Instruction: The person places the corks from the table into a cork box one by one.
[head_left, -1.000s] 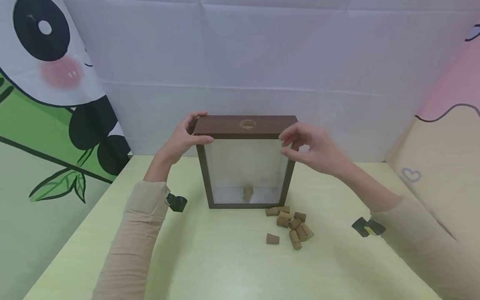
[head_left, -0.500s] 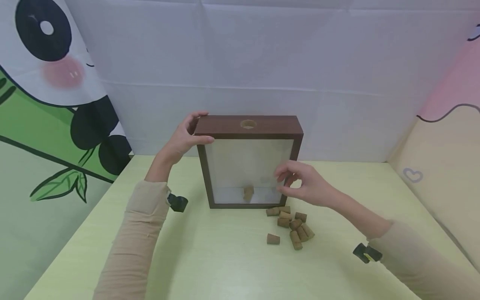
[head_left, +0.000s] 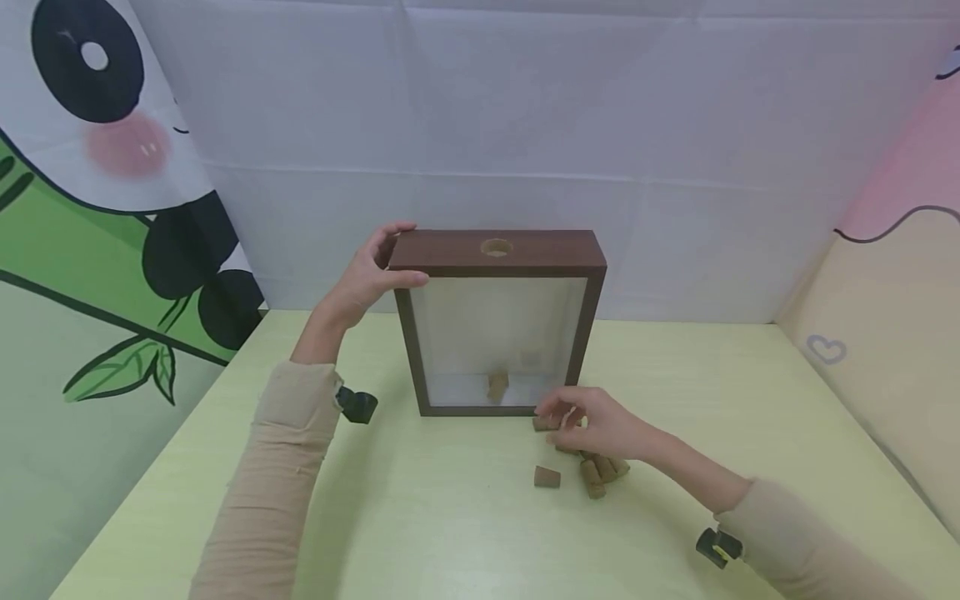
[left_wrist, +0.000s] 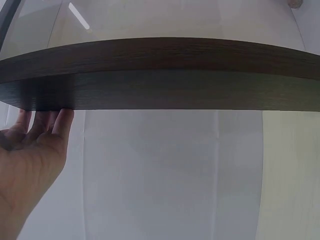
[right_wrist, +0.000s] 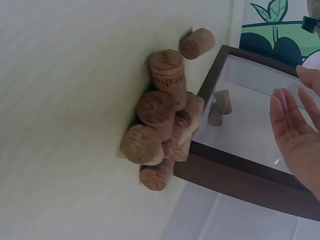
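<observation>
While the left hand (head_left: 365, 275) grips the frame (head_left: 496, 321), the right hand (head_left: 595, 425) hovers open — over the corks (head_left: 596, 472).

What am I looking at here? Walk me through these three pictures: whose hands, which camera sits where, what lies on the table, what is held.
These are a person's two bare hands, filmed by three cameras. The wide picture comes from a camera on the head, looking down at a yellow-green table. The other two come from small cameras on the wrists.

The left hand grips the top left corner of a dark wooden box frame that stands upright, with a clear front and a round hole in its top. One cork lies inside it. The left wrist view shows that frame's edge from very close.

The right hand reaches, fingers relaxed, over a pile of corks in front of the frame. It grips nothing that I can make out.
</observation>
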